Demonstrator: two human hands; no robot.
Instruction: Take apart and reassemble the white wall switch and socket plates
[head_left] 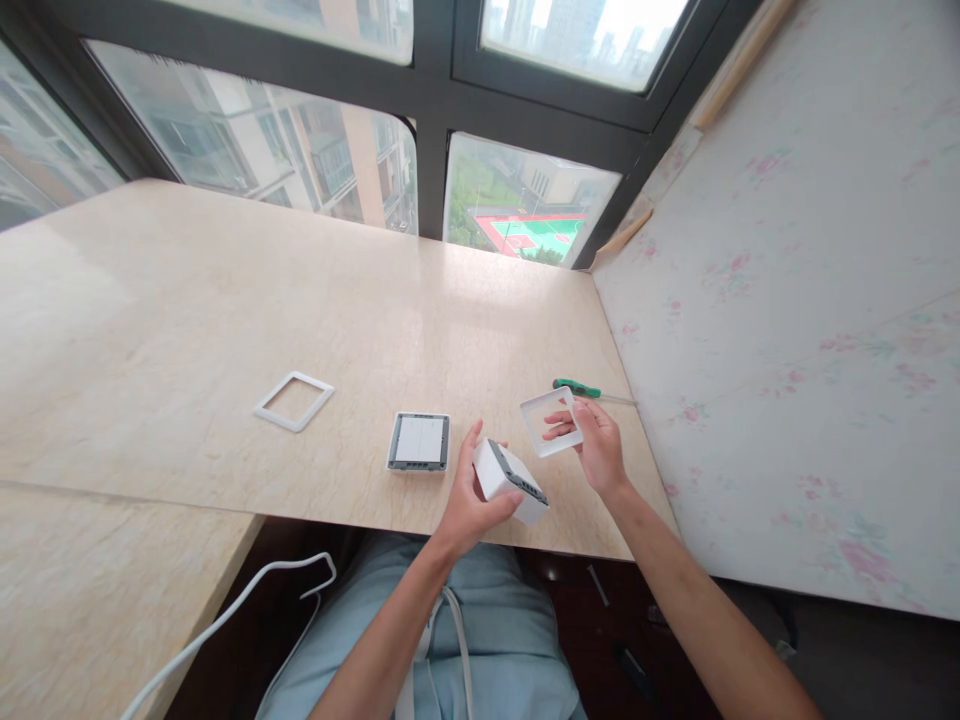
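My left hand (466, 500) grips a white wall switch module (510, 482), tilted, just above the near edge of the beige stone table (225, 300). My right hand (598, 447) pinches a white square cover frame (551, 421), held up beside the module, not touching it. A second switch (418, 441) with a grey rim lies flat on the table left of my left hand. Another white frame (293, 401) lies farther left.
A green-handled screwdriver (581, 389) lies near the table's right edge, behind my right hand. A flowered wall (787, 300) rises at the right and windows (300, 150) stand behind the table. A white cable (225, 620) hangs below the near edge.
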